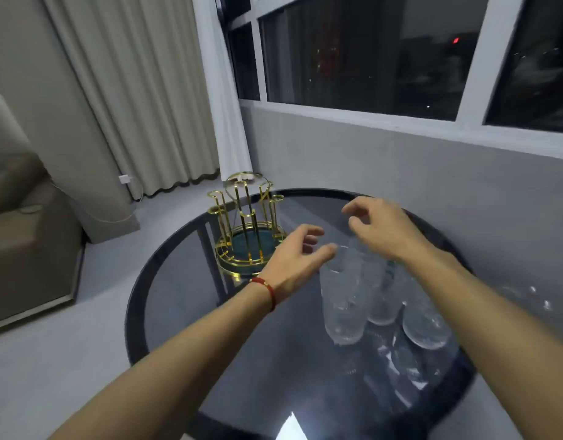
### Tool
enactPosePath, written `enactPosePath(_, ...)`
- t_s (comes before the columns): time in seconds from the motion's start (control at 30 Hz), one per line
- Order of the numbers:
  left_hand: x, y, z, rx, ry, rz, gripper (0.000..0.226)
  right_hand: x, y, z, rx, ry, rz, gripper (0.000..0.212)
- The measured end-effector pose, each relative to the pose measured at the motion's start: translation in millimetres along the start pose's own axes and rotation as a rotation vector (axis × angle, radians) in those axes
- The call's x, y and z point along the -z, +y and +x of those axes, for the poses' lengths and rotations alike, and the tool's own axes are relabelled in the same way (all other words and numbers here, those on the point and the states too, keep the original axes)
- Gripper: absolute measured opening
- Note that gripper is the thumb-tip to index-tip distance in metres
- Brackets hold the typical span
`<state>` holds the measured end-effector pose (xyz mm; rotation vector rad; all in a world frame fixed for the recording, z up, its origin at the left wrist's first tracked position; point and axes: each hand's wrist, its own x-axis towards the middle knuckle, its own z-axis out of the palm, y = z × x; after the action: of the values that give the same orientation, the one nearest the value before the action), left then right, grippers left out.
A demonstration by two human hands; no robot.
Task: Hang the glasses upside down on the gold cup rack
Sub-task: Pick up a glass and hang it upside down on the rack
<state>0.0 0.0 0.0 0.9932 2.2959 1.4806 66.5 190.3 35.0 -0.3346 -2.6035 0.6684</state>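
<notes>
A gold cup rack (246,223) with upright prongs and a teal base stands at the far left of a round dark glass table (185,300); no glass hangs on it. Several clear textured glasses (345,300) stand upright in a cluster at the table's right, partly hidden by my right forearm. My left hand (297,257), with a red cord on the wrist, hovers just left of the nearest glass's rim, fingers apart, empty. My right hand (380,225) hovers above the cluster, fingers curled and spread, holding nothing.
A grey wall with a dark window runs close behind the table. Beige curtains hang at the back left, with a brown sofa (26,236) at the far left. Grey floor lies to the table's left. A bright reflection shows at the table's near edge.
</notes>
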Motion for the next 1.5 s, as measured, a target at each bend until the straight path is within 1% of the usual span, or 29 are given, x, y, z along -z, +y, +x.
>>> enactPosePath(0.1, -18.4, -9.1, -32.4, -0.016, -0.071, 0.103, 0.087, -0.1, 0.9, -41.1, 0.029, 0.131, 0.129, 0.029)
enactPosePath(0.13, -25.9, -15.8, -40.8, -0.014, -0.084, 0.127, 0.095, -3.5, -0.7, -56.5, 0.047, 0.161, 0.146, 0.028)
enactPosePath(0.2, -41.4, -21.8, -48.2, -0.016, -0.07, 0.169, 0.104, -8.4, 2.4, -83.5, 0.03, 0.232, 0.192, 0.027)
enactPosePath(0.27, -49.3, -22.7, -47.0, 0.003, -0.031, 0.193, 0.108, -8.6, 3.0, -101.4, -0.01, 0.264, 0.251, 0.028)
enactPosePath(0.3, -51.6, -21.8, -46.6, 0.012, -0.006, 0.208, 0.107, -8.7, 3.0, -109.7, -0.035, 0.252, 0.268, 0.028)
enactPosePath(0.47, -47.8, -18.1, -47.5, 0.006, 0.134, 0.217, 0.096, -5.7, -5.1, -139.2, -0.165, 0.196, 0.311, 0.026)
enactPosePath(0.5, -43.2, -19.6, -49.1, 0.006, 0.158, 0.188, 0.093, -6.2, -8.5, -143.0, -0.202, 0.185, 0.337, 0.026)
enactPosePath(0.57, -30.2, -26.3, -53.6, 0.022, 0.219, 0.054, 0.086, -9.8, -16.6, -146.7, -0.248, 0.166, 0.395, 0.026)
enactPosePath(0.67, -0.5, -36.0, -53.5, 0.032, 0.308, -0.212, 0.077, -26.1, -36.3, -136.7, -0.212, 0.082, 0.474, 0.028)
enactPosePath(0.73, 21.7, -34.1, -45.3, 0.032, 0.349, -0.371, 0.074, -41.3, -53.0, -118.9, -0.191, 0.037, 0.494, 0.035)
enactPosePath(0.83, 49.4, -30.6, -29.5, 0.017, 0.422, -0.45, 0.071, -61.2, -75.9, -83.0, -0.267, 0.011, 0.553, 0.046)
enactPosePath(0.9, 62.1, -37.2, -24.4, 0.038, 0.459, -0.542, 0.072, -74.9, -86.9, -60.9, -0.366, -0.031, 0.729, 0.045)
enactPosePath(0.97, 69.3, -48.2, -19.7, 0.102, 0.455, -0.69, 0.073, -87.2, -94.0, -41.2, -0.48, -0.104, 1.018, 0.038)
enactPosePath(1.03, 74.4, -58.3, -19.7, 0.158, 0.421, -0.816, 0.068, -98.1, -99.3, -29.7, -0.547, -0.141, 1.21, 0.034)
enactPosePath(1.13, 77.4, -69.7, -15.8, 0.211, 0.336, -0.976, 0.072, -104.4, -97.6, -20.5, -0.592, -0.147, 1.322, 0.03)
enactPosePath(1.17, 78.1, -74.0, -14.7, 0.213, 0.299, -0.993, 0.069, -104.1, -96.4, -18.4, -0.597, -0.142, 1.326, 0.029)
enactPosePath(1.2, 79.1, -79.0, -11.6, 0.204, 0.263, -0.975, 0.061, -102.8, -94.8, -14.5, -0.589, -0.131, 1.316, 0.029)
enactPosePath(1.23, 80.0, -83.7, -10.6, 0.193, 0.246, -0.907, 0.052, -100.5, -92.7, -11.9, -0.573, -0.116, 1.29, 0.031)
enactPosePath(1.3, 82.3, -95.6, -9.1, 0.15, 0.304, -0.657, 0.035, -93.9, -88.9, -4.5, -0.518, -0.054, 1.13, 0.046)
enactPosePath(1.33, 83.3, -103.5, -9.8, 0.127, 0.355, -0.506, 0.029, -89.0, -88.0, -0.3, -0.473, -0.015, 0.99, 0.053)
enactPosePath(1.37, 82.7, -112.8, -10.5, 0.11, 0.396, -0.356, 0.028, -84.0, -86.9, 4.8, -0.417, 0.019, 0.829, 0.057)
enactPosePath(1.4, 82.4, -121.0, -11.3, 0.096, 0.41, -0.191, 0.033, -77.9, -86.6, 9.0, -0.36, 0.049, 0.685, 0.059)
enactPosePath(1.43, 81.2, -129.3, -11.1, 0.088, 0.397, -0.02, 0.041, -72.3, -85.4, 13.4, -0.316, 0.077, 0.57, 0.062)
enactPosePath(1.5, 77.3, -142.4, -9.7, 0.092, 0.346, 0.264, 0.055, -61.6, -80.1, 24.5, -0.264, 0.139, 0.432, 0.066)
